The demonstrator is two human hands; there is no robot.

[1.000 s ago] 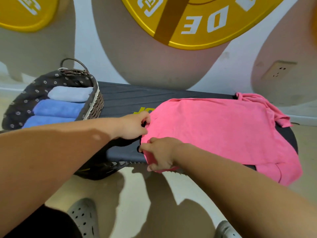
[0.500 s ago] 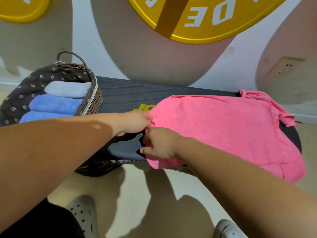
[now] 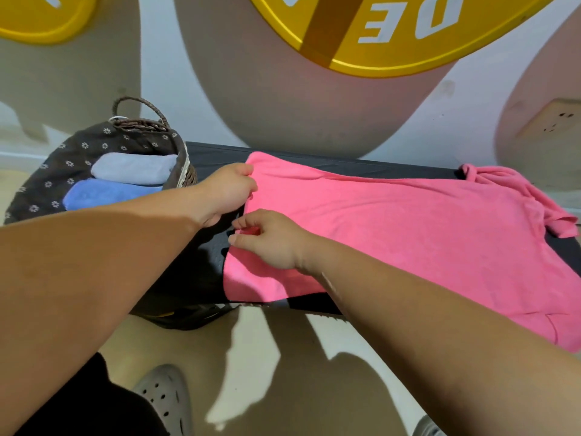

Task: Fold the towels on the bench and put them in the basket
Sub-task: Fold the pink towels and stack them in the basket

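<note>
Head view: at centre frame the left hand (image 3: 226, 190) pinches the far corner of the pink terry towel (image 3: 408, 231), and the right hand (image 3: 270, 240) pinches the same short edge just below, so both are closed on cloth. The towel lies spread rightward from the grip over the black padded bench (image 3: 377, 169), bunched at its far end. A clean fold likely wants that edge held taut and level, then carried across to the bunched end. The dark-lined wicker basket (image 3: 185, 171) sits at upper left, beside the left hand.
</note>
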